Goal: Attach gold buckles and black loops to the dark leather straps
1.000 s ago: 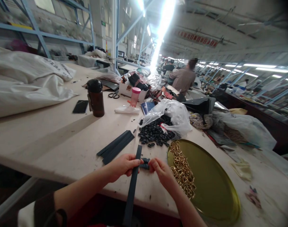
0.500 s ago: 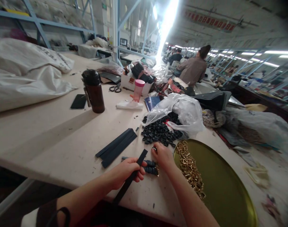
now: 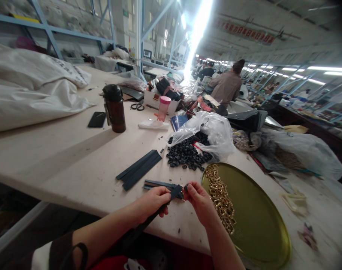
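My left hand (image 3: 154,202) is closed around a long dark strap (image 3: 175,192) near its upper end; the strap runs down past the table edge. My right hand (image 3: 197,197) pinches the strap's tip, with a small dark piece between its fingertips that I cannot make out. Just beyond the hands lie finished dark straps (image 3: 159,184) flat on the table. A stack of plain dark strips (image 3: 138,168) lies further left. A heap of black loops (image 3: 186,155) spills from a clear plastic bag (image 3: 212,131). Gold buckles (image 3: 220,197) are piled on a round brass-coloured tray (image 3: 257,221).
A brown flask (image 3: 114,108), a phone (image 3: 97,119), a pink cup (image 3: 163,107) and scissors (image 3: 137,107) stand further back. White sacks (image 3: 33,90) fill the left. Another plastic bag (image 3: 300,153) lies at the right. A person (image 3: 225,85) sits at the far end.
My right hand went out to the black loops half a second ago and has come back to the strap's tip. My left hand has kept hold of the strap, which now lies flatter.
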`<state>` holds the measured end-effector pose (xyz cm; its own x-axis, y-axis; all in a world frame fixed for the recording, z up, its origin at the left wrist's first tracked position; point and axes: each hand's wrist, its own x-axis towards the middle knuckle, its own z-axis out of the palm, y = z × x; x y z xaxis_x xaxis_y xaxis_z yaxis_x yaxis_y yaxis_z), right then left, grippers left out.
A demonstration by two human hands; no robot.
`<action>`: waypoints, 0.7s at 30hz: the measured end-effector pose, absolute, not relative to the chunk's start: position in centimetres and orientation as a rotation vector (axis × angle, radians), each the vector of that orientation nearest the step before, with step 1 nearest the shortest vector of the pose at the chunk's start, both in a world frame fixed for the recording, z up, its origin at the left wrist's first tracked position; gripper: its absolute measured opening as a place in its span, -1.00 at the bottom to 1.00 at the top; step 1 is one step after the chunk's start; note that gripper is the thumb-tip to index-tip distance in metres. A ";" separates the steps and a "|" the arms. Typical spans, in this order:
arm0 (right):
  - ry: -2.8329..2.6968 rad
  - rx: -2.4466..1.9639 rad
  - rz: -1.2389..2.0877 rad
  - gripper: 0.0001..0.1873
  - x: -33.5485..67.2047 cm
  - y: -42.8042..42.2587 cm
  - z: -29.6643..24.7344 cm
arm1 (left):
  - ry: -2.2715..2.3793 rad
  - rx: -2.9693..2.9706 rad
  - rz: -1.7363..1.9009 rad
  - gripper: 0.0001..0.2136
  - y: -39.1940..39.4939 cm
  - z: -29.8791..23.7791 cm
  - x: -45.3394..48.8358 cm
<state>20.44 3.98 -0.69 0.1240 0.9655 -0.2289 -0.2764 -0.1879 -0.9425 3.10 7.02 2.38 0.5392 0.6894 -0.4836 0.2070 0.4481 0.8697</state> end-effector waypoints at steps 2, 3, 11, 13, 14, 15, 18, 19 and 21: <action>-0.763 -1.225 1.367 -0.69 20.3 3.4 -0.9 | 0.969 1.092 0.359 -0.83 6.7 2.3 3.2; -0.751 -1.227 1.365 -0.69 20.2 3.1 -1.0 | 0.955 1.114 0.359 -0.83 6.6 2.3 3.3; -0.634 -1.121 1.376 -0.66 18.7 1.7 -0.7 | 1.010 1.680 0.398 -0.76 6.1 2.3 3.6; -0.604 -1.126 1.384 -0.68 18.5 1.4 -0.6 | 1.054 1.733 0.385 -0.76 5.8 2.4 3.4; -0.604 -1.139 1.385 -0.69 18.4 1.3 -0.7 | 1.072 1.747 0.382 -0.76 5.7 2.4 3.3; -0.611 -1.153 1.379 -0.70 18.4 1.1 -0.8 | 1.084 1.760 0.378 -0.77 5.5 2.4 3.1; -0.654 -1.188 1.328 -0.71 18.3 0.7 -1.3 | 1.082 1.828 0.372 -0.78 5.0 2.6 2.9; -0.675 -1.196 1.315 -0.72 18.3 0.6 -1.4 | 1.071 1.853 0.372 -0.78 4.9 2.7 2.9; -0.727 -1.208 1.313 -0.75 18.4 0.5 -1.4 | 1.056 1.840 0.369 -0.79 4.9 2.7 2.9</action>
